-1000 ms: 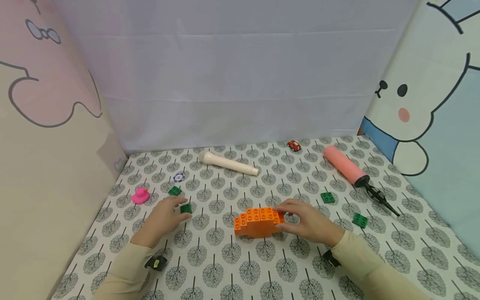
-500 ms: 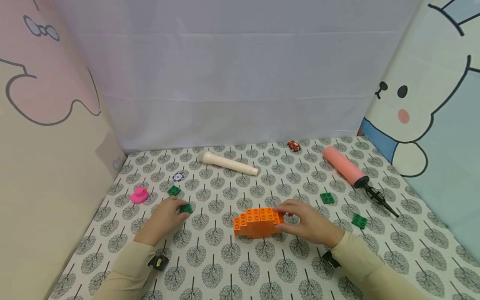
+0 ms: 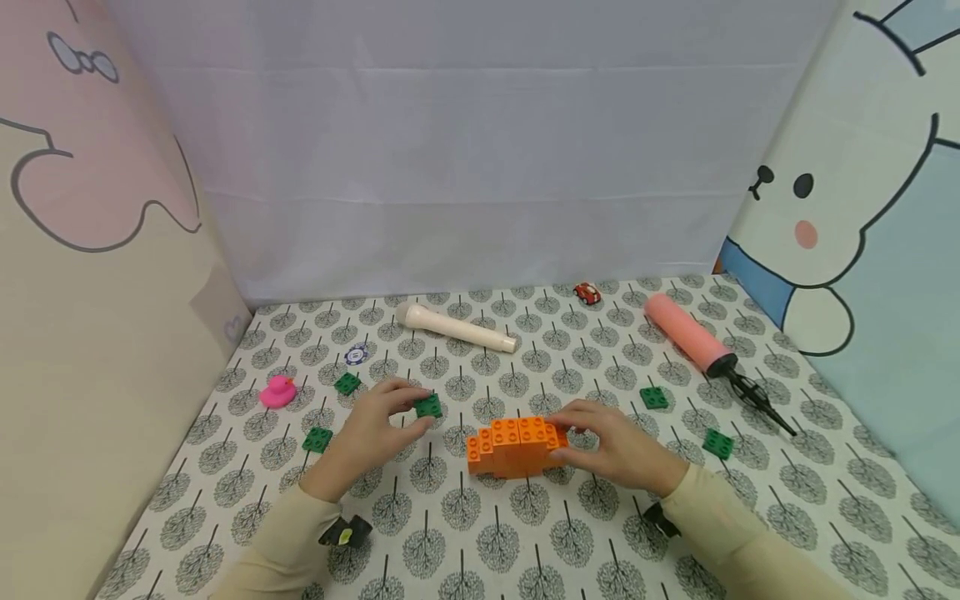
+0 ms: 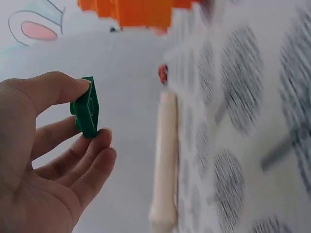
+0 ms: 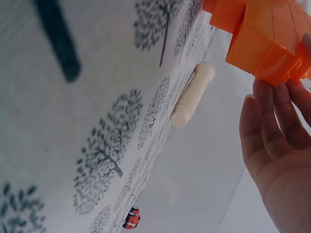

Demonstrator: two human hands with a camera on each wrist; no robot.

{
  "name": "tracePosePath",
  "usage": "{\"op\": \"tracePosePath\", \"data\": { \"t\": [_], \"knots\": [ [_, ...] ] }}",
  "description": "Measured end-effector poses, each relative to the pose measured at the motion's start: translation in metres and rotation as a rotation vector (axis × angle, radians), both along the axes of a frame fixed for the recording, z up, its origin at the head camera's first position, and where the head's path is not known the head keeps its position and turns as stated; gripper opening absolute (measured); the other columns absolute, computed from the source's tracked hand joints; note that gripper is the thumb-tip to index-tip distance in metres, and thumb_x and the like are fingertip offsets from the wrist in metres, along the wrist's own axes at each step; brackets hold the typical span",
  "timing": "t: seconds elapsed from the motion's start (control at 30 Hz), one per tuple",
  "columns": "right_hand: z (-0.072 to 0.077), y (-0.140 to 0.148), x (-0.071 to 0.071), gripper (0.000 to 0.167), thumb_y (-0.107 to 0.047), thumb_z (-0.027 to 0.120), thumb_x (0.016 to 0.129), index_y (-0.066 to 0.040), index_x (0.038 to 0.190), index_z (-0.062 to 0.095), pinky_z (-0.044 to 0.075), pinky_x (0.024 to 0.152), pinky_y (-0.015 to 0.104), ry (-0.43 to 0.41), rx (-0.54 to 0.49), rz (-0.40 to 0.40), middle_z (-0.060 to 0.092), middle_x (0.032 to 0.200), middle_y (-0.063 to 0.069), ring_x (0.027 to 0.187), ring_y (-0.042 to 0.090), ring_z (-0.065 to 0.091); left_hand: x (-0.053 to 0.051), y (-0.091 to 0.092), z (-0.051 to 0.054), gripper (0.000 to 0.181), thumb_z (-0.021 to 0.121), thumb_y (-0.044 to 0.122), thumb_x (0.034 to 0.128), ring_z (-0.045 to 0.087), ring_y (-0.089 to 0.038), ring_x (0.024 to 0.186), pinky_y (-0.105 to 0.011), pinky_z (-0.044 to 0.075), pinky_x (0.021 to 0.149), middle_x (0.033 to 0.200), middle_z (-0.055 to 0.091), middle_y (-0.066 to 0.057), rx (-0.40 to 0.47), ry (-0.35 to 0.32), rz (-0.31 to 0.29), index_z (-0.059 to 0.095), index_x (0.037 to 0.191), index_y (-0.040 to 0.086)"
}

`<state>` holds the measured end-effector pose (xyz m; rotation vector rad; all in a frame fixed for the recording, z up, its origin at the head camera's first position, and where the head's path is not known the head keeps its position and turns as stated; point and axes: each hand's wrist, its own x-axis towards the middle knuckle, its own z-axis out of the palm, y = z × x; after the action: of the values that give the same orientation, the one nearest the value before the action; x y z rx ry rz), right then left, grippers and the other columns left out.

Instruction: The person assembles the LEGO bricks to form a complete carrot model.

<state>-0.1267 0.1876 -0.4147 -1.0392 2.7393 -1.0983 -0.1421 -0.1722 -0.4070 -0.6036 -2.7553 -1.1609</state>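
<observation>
My left hand pinches a thin green toy brick between thumb and fingers, left of the orange structure. In the left wrist view the green brick is seen nearly edge-on, its studs facing the palm and the fingertips at its edges. My right hand grips the right end of a stepped structure of orange toy bricks on the patterned cloth. Up close, the right wrist view shows fingertips against the orange bricks; the thumb is mostly out of frame.
Loose green bricks lie left and right. A pink rubber duck and a poker chip are at left. Behind lie a white toy microphone, a red toy car and a pink balloon pump.
My left hand has picked up the green brick and carried it right, towards the orange structure. Another green brick, hidden before, now shows behind the left wrist. The right hand stays put.
</observation>
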Motion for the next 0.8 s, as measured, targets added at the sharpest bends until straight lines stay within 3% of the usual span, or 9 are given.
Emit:
{"op": "tracePosePath", "data": {
  "t": [0.17,0.33,0.43,0.6,0.8],
  "knots": [
    [0.000,0.000,0.000,0.047,-0.043,0.069,0.093,-0.016,0.130,0.065,0.056,0.085,0.037,-0.012,-0.007,0.002,0.064,0.120,-0.007,0.099,0.007,0.059,0.010,0.027,0.014,0.040,0.080,0.020,0.0850,0.064,-0.016,0.108,-0.033,0.055,0.095,0.120,0.064,0.005,0.050,0.040,-0.095,0.070,0.123,0.012],
    [0.001,-0.001,0.001,0.046,-0.042,0.069,0.093,-0.015,0.130,0.065,0.057,0.084,0.037,-0.008,-0.010,0.002,0.064,0.119,-0.007,0.099,0.008,0.059,0.017,0.045,0.022,0.041,0.080,0.022,0.0839,0.064,-0.014,0.109,-0.033,0.055,0.095,0.121,0.067,0.005,0.076,0.107,-0.183,0.071,0.122,0.012],
    [0.001,-0.001,0.001,0.046,-0.042,0.069,0.093,-0.016,0.131,0.065,0.057,0.084,0.037,-0.009,-0.011,0.000,0.064,0.119,-0.007,0.099,0.008,0.059,0.019,0.051,0.023,0.040,0.080,0.020,0.0840,0.064,-0.014,0.109,-0.034,0.054,0.096,0.118,0.067,0.004,0.096,0.120,-0.224,0.071,0.121,0.010],
    [-0.001,-0.001,0.000,0.045,-0.043,0.070,0.092,-0.017,0.129,0.066,0.057,0.087,0.038,-0.009,-0.013,-0.007,0.064,0.118,-0.010,0.100,0.006,0.059,0.022,0.057,0.020,0.039,0.079,0.017,0.0853,0.064,-0.015,0.108,-0.029,0.055,0.094,0.117,0.066,0.003,0.120,0.086,-0.268,0.070,0.122,0.008],
    [-0.001,0.000,0.000,0.046,-0.042,0.069,0.092,-0.016,0.129,0.066,0.056,0.087,0.038,0.009,-0.016,0.000,0.064,0.118,-0.009,0.100,0.006,0.060,0.023,0.062,0.019,0.038,0.078,0.018,0.0859,0.064,-0.015,0.109,-0.028,0.054,0.094,0.120,0.065,0.002,0.105,0.069,-0.272,0.070,0.122,0.010]
  ]
}}
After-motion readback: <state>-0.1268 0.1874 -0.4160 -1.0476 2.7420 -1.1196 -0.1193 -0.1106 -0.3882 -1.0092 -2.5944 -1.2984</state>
